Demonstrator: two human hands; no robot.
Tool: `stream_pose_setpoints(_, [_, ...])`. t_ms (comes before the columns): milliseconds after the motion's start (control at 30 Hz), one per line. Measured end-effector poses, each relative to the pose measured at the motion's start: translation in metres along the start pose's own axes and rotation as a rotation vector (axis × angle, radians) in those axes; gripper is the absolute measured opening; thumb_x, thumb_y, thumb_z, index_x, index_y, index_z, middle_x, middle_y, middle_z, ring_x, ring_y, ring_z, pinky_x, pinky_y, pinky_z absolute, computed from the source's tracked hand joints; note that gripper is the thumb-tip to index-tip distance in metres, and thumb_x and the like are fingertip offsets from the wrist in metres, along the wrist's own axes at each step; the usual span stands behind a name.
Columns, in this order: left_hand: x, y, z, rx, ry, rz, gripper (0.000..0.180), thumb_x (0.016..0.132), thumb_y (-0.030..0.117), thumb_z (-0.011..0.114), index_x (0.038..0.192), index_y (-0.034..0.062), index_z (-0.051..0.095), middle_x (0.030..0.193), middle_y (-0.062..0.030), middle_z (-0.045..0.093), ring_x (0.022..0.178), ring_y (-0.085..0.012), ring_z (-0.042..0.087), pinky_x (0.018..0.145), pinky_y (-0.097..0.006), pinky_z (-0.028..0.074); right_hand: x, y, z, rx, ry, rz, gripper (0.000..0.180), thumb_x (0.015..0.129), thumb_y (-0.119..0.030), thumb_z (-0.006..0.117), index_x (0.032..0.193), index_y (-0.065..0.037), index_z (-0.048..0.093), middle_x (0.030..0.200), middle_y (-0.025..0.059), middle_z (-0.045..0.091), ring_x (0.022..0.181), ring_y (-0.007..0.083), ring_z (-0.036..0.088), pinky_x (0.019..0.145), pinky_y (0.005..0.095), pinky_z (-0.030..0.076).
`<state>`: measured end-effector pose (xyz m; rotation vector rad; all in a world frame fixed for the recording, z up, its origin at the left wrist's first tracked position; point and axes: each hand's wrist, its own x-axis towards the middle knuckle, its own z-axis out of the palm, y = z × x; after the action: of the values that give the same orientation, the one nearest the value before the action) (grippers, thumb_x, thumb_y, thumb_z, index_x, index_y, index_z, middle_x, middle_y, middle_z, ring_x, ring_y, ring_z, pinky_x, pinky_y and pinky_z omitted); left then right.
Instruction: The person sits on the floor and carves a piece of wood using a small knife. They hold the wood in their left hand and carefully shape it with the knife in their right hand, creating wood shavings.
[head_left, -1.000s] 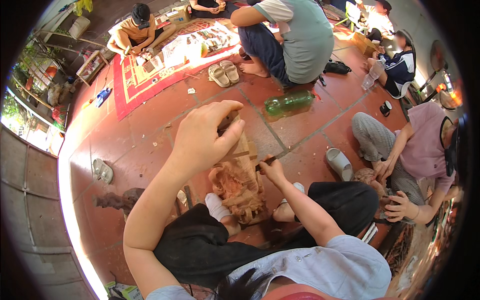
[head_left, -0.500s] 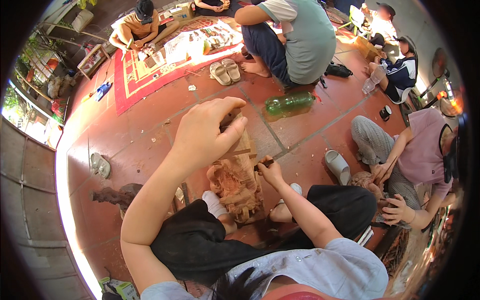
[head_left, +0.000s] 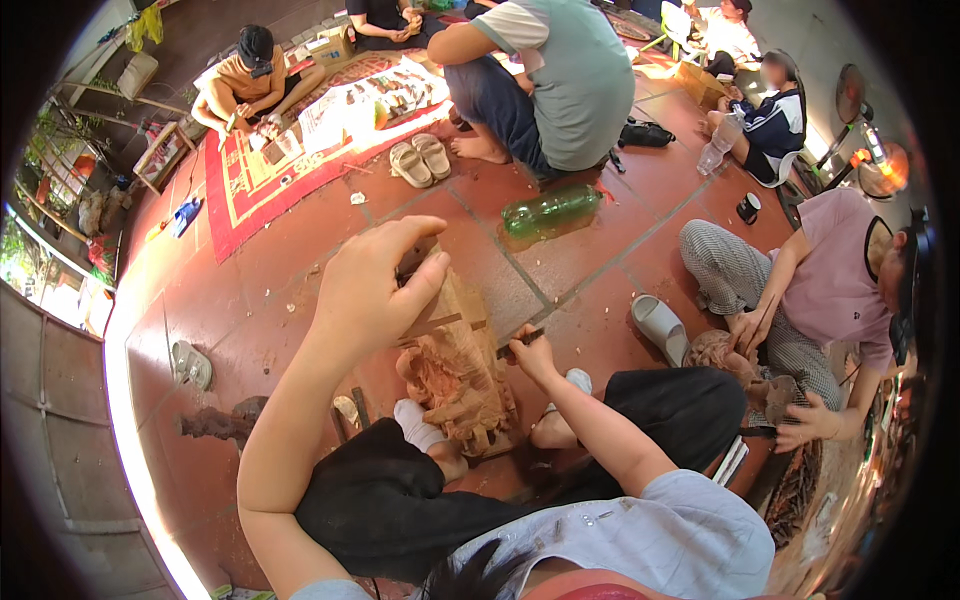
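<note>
A carved wooden block with deep relief lies on the floor between my feet. Above its far end is my left hand, raised, with fingers and thumb curled round. Something dark brown shows between them, mostly hidden, so I cannot make it out. My right hand is at the block's right edge, closed on a slim dark carving tool. The tool's tip points toward the block; whether it touches the wood is unclear.
A green plastic bottle lies beyond the block, with sandals farther back. A grey slipper is at right, near a co-worker holding a carved piece. A dark wood piece lies left. Others sit around a red mat.
The whole view has shifted slightly. My left hand has moved a little left and nearer me, while my right hand keeps its tool at the block's edge. The co-worker's lower hand has opened out.
</note>
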<state>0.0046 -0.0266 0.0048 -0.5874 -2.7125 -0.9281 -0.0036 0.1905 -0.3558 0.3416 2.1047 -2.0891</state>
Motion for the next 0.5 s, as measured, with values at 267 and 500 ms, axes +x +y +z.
stream_pose_setpoints(267, [-0.002, 0.001, -0.002, -0.025, 0.017, -0.019, 0.033, 0.082, 0.023, 0.057, 0.109, 0.0039, 0.060, 0.095, -0.0140, 0.065, 0.088, -0.0271, 0.063, 0.079, -0.035, 0.047, -0.019, -0.008, 0.015, 0.123, -0.024, 0.079, 0.009, 0.082, -0.004, 0.057, 0.083, -0.002, 0.049, 0.070, 0.0087, 0.058, 0.057, 0.0164, 0.060, 0.049, 0.0287, 0.051])
stream_pose_setpoints(500, [0.000, 0.004, 0.000, -0.064, -0.009, -0.034, 0.033, 0.083, 0.022, 0.057, 0.110, 0.0037, 0.060, 0.097, -0.0137, 0.065, 0.091, -0.0246, 0.063, 0.080, -0.033, 0.046, -0.012, 0.009, 0.007, 0.077, 0.043, 0.176, 0.011, 0.080, -0.002, 0.058, 0.083, -0.002, 0.048, 0.074, 0.0092, 0.058, 0.056, 0.0166, 0.060, 0.049, 0.0288, 0.052])
